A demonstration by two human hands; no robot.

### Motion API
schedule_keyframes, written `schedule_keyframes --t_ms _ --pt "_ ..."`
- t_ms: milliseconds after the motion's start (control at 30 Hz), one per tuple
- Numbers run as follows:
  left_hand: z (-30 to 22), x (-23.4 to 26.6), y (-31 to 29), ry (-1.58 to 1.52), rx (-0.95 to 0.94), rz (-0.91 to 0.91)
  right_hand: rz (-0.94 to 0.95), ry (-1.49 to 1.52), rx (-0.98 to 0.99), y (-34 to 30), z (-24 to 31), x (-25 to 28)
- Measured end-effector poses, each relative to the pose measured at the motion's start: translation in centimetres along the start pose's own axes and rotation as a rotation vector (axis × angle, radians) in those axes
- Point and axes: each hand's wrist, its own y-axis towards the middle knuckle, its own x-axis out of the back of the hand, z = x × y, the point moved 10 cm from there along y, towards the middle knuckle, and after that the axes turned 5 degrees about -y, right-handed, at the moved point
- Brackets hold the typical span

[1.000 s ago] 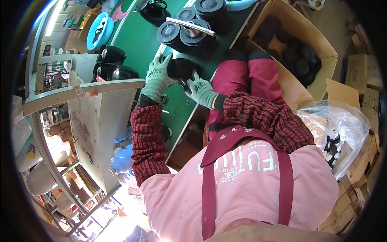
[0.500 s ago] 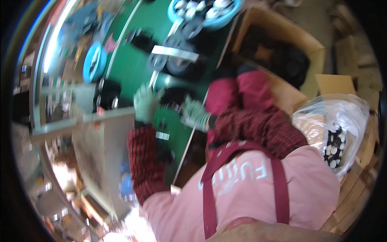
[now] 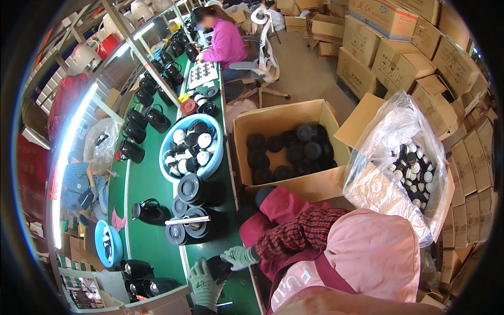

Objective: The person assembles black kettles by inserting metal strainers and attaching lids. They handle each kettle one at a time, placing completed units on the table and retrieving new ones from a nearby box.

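Both my hands wear pale green knitted gloves and meet at the belt's near end. Between them is a black rounded part (image 3: pixel 219 269), mostly covered, its exact kind unclear. My left hand (image 3: pixel 205 285) is curved against its left side, thumb toward it. From the right, my right hand (image 3: pixel 239 258) grips its edge with the fingers together. Just beyond stand several black cylindrical containers with round lids (image 3: pixel 189 189), a white bar (image 3: pixel 188 220) lying across them. A black jug (image 3: pixel 150 211) lies on its side to their left.
A blue basin (image 3: pixel 218 157) of black and white parts stands on the green belt (image 3: pixel 149 247). Right of it are a carton (image 3: pixel 286 107) of black round parts and a plastic-lined box (image 3: pixel 388 142). Black jugs (image 3: pixel 157 118) line the belt; a person in purple (image 3: pixel 226 44) sits farther along.
My view has swung toward the far end of the belt and sharpened, bringing the seated person and stacked cartons into sight. My hands stay close together at the black part.
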Motion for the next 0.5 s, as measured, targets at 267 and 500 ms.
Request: schedule_keyframes --t_ms 267,500 --pt "1.7 -2.5 -1.0 0.015 0.212 -0.046 -0.010 -0.171 0.048 -1.1 1.2 -2.0" --pt "1.3 -2.9 -0.7 -0.061 -0.012 -0.072 0.433 -0.034 0.189 3.7 0.1 -1.1"
